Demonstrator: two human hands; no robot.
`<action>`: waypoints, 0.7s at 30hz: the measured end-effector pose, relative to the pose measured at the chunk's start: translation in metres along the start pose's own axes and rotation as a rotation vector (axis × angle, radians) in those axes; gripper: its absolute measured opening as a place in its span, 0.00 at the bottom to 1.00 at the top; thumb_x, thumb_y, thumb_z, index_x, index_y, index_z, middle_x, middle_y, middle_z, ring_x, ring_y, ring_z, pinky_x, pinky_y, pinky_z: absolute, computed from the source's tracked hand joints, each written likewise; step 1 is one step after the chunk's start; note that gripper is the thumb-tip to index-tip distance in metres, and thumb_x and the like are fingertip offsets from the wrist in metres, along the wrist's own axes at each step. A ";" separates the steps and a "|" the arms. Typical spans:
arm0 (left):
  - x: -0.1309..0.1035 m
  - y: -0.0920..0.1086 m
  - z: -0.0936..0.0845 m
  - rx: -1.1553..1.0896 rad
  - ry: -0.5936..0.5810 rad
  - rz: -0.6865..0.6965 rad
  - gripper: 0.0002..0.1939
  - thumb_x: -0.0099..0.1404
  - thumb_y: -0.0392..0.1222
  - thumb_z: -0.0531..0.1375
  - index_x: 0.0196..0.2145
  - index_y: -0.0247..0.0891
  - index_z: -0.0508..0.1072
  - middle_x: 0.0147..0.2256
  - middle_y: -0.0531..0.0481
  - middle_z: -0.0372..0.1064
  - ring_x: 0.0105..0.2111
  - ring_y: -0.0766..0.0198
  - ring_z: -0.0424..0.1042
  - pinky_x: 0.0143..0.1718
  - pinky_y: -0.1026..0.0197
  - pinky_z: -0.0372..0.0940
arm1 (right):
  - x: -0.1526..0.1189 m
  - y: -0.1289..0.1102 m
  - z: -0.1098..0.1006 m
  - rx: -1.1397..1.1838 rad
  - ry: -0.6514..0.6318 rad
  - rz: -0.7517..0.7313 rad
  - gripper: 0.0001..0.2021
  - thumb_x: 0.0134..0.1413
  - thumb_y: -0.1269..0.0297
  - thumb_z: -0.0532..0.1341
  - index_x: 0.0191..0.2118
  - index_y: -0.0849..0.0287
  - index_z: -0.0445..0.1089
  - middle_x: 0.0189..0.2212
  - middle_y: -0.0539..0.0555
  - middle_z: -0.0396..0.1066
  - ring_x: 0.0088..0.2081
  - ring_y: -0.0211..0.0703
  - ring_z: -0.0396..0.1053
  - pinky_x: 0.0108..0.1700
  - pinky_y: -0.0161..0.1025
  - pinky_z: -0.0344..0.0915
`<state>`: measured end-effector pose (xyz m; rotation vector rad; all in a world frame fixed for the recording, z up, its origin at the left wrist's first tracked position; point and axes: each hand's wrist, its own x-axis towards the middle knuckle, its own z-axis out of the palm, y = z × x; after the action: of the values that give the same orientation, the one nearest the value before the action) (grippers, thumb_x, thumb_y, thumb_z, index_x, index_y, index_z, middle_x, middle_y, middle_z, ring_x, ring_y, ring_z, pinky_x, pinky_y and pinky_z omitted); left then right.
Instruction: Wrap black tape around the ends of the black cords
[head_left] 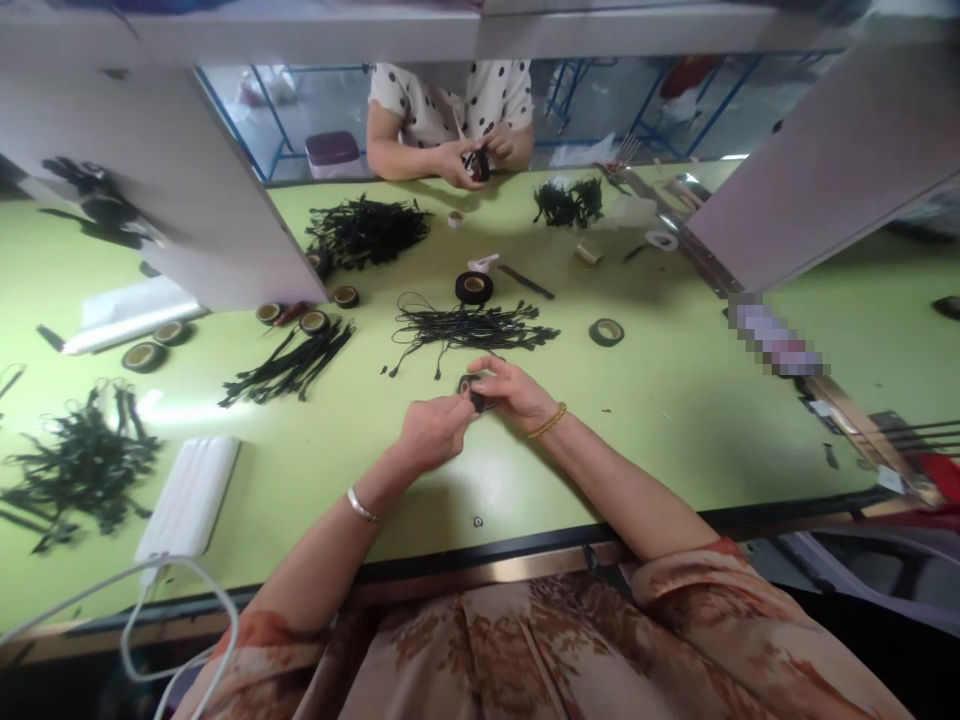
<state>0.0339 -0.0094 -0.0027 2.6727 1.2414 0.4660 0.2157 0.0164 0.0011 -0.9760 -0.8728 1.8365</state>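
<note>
Near the middle of the green table, my right hand (512,390) grips a small roll of black tape (470,389), its fingers curled around the roll. My left hand (437,428) is closed, its fingertips pressed together at the roll's lower left side; what they pinch is too small to make out. Just beyond both hands lies a spread bundle of thin black cables (472,327) with small connectors. Behind that bundle a larger black tape roll (474,288) lies flat. Another tape roll (607,332) rests to the right.
Across the green table (300,470), a person in a dotted shirt (480,100) holds a dark roll. Black cable piles (367,230) and more tape rolls (144,356) lie left. A white power bank (189,495) with a cord sits front left. Grey panels (225,170) flank the opening.
</note>
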 end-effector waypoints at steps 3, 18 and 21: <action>0.002 0.005 0.000 -0.050 -0.050 -0.050 0.13 0.70 0.43 0.49 0.39 0.38 0.72 0.30 0.46 0.73 0.28 0.62 0.68 0.25 0.62 0.49 | -0.002 0.001 0.005 0.009 0.074 -0.101 0.23 0.36 0.65 0.74 0.37 0.55 0.63 0.24 0.47 0.76 0.27 0.41 0.73 0.35 0.40 0.68; 0.013 -0.005 -0.003 -1.544 0.094 -0.850 0.18 0.63 0.53 0.57 0.25 0.40 0.56 0.17 0.63 0.41 0.15 0.75 0.38 0.16 0.67 0.35 | -0.014 -0.001 0.003 -0.609 -0.047 -0.683 0.15 0.45 0.64 0.69 0.39 0.55 0.65 0.35 0.52 0.69 0.36 0.44 0.70 0.44 0.46 0.68; 0.012 -0.006 -0.008 -1.680 0.104 -0.803 0.22 0.58 0.54 0.63 0.25 0.40 0.55 0.18 0.64 0.41 0.14 0.77 0.37 0.15 0.68 0.34 | -0.013 0.000 0.001 -0.691 -0.064 -0.713 0.16 0.45 0.65 0.68 0.40 0.56 0.65 0.35 0.52 0.68 0.36 0.44 0.69 0.44 0.46 0.67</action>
<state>0.0344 0.0036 0.0062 0.7149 0.9848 0.8935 0.2195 0.0048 0.0054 -0.8359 -1.6968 0.9626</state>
